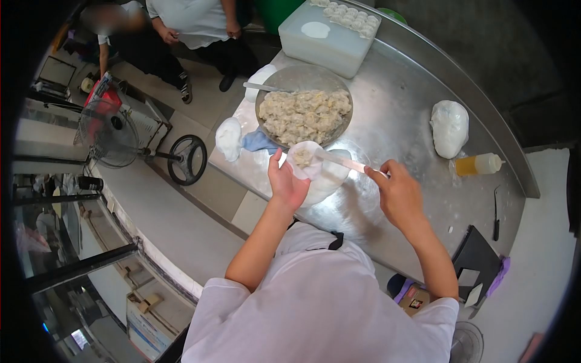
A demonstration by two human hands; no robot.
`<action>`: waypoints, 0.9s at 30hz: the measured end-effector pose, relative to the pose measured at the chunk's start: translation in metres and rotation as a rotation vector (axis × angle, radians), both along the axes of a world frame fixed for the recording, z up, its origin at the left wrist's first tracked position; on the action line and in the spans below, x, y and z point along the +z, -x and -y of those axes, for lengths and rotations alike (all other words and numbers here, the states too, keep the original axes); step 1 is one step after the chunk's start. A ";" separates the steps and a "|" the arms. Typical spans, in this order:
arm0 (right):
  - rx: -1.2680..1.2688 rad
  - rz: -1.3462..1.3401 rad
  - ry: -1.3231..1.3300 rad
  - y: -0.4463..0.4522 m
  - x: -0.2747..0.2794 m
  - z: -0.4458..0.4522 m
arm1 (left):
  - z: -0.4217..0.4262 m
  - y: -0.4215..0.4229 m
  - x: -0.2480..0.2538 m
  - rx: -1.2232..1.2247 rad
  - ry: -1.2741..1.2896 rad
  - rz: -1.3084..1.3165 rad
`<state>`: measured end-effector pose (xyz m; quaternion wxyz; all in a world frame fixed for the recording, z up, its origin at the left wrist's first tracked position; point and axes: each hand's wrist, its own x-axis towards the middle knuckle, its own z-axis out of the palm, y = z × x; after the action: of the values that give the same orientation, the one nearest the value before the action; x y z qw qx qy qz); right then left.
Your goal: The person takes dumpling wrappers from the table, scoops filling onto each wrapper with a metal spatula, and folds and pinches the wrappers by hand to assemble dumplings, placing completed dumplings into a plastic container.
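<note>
A round white dough wrapper (298, 170) lies on my left hand (288, 186), which is held palm up with the fingers under it. Some filling (302, 158) sits on the wrapper. My right hand (396, 192) is closed round the handle of a flat spatula (342, 160), whose tip reaches the wrapper's right edge. Just beyond is a large metal bowl (345, 124) of pale, chunky filling (305, 115), with another utensil (260, 87) resting in its left side. Beneath my hands, a white mass (325, 184) lies on the metal table (393, 97).
A white box (327, 45) bearing rows of dumplings (354, 21) stands at the back. Bagged dough (449, 129), a yellow squeeze bottle (477, 164) and a thin knife (496, 221) lie right. Left are a blue cloth (258, 141) and a fan (109, 133). Two people stand beyond.
</note>
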<state>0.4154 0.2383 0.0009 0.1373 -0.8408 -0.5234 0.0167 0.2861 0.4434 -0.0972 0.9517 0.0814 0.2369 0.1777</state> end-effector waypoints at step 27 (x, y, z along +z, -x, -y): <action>-0.088 0.160 0.148 -0.003 -0.079 -0.156 | 0.019 0.067 -0.046 -0.080 -0.040 -0.234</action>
<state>0.4180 0.3940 -0.0778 0.0333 -0.8695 -0.4925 -0.0178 0.2187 0.4246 -0.1427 0.9221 0.1299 0.3391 0.1336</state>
